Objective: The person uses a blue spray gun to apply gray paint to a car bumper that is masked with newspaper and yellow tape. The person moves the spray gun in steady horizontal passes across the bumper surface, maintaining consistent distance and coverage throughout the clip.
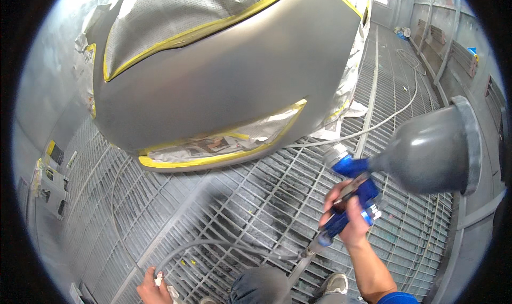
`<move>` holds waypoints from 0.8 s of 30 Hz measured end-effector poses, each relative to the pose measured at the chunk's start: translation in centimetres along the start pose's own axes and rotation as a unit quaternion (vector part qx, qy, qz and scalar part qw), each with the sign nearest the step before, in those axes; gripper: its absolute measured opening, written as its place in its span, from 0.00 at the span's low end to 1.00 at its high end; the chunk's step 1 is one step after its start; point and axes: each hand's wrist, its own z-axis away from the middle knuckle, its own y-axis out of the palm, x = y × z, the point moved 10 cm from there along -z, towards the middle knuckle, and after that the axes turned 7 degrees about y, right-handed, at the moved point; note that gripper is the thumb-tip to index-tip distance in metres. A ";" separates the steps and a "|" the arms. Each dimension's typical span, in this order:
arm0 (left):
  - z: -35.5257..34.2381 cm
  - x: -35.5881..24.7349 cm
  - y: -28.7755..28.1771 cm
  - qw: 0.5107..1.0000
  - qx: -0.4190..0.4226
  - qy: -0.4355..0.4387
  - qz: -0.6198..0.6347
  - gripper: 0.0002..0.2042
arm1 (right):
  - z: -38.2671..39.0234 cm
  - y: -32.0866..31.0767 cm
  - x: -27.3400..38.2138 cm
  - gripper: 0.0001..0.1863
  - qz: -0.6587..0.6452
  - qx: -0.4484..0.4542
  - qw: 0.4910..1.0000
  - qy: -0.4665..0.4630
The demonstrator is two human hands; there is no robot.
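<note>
Spray gun (369,189), blue metal with a rounded grey cup (432,152), is gripped in the right hand (354,221); its nozzle (336,155) faces the curved grey, yellow-taped panel (226,82) ahead and leftward, off that panel's lower right edge. The farther left hand (151,291) holds a grey hose (209,242).

The view looks from the left fisheye camera on the wearer's head, facing forward and down toward the grey panel (229,90). It takes in the floor grating (288,197) before and beside the panel; the spray gun (368,189), on the panel's near right side, comes close to the lens.
</note>
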 end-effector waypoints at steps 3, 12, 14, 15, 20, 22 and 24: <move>0.4 1.6 0.1 1.000 0.017 -0.022 -0.002 0.17 | 2.0 5.2 -5.6 0.31 -0.043 0.135 0.980 0.143; 0.9 2.5 -2.4 0.998 -0.006 0.013 -0.058 0.18 | 2.5 8.2 -10.2 0.20 -0.068 0.224 0.953 0.193; 0.9 1.9 -2.5 0.999 -0.002 -0.002 -0.042 0.18 | 2.0 4.5 -8.5 0.18 -0.104 0.172 0.969 0.145; 1.0 1.7 -2.6 0.999 0.000 -0.010 -0.034 0.18 | 1.6 2.8 -7.0 0.22 -0.116 0.127 0.978 0.122; 0.4 -0.6 -1.2 0.999 -0.001 0.023 -0.033 0.18 | -0.6 -7.3 -0.1 0.22 -0.079 -0.026 0.996 -0.023; 0.1 -2.1 -0.8 0.999 0.035 0.001 -0.038 0.18 | -0.7 -9.1 1.7 0.21 -0.065 -0.090 0.992 -0.060; -0.1 -2.5 -1.0 0.999 0.023 0.003 -0.027 0.18 | -0.6 -9.8 2.1 0.21 -0.063 -0.119 0.988 -0.070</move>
